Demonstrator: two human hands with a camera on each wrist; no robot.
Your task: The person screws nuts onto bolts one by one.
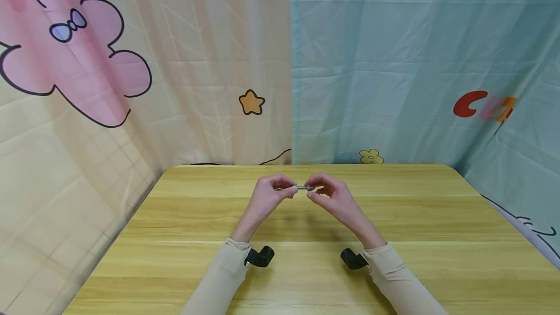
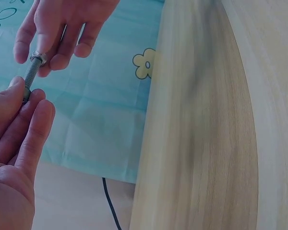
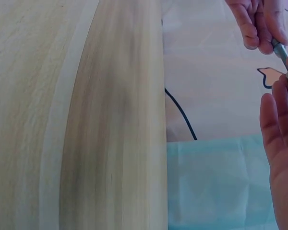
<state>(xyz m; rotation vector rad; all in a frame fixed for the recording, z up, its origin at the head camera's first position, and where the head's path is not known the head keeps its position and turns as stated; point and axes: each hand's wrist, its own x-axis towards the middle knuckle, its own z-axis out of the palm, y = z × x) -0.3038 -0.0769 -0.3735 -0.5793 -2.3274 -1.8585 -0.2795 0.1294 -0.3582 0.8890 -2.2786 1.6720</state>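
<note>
A silver threaded bolt [image 1: 301, 187] spans the gap between the two hands, held up over the table. My left hand [image 1: 271, 194] pinches one end of it between thumb and fingertips; in the right wrist view the bolt head [image 3: 277, 44] shows at those fingers. Toward the other end sits a metal nut [image 2: 38, 58], around the threaded shank [image 2: 32, 75]. Thumb and fingers of my right hand [image 1: 331, 193] pinch at this nut, partly covering it. The remaining right fingers are spread loosely in the left wrist view.
Under the hands lies a wood-grain table [image 1: 192, 218], its far edge close to a printed curtain [image 1: 218, 86]. Each wrist wears a black camera mount, one on the left [image 1: 261, 256] and one on the right [image 1: 353, 259]. A black line or cable [image 2: 110, 203] shows beyond the table edge.
</note>
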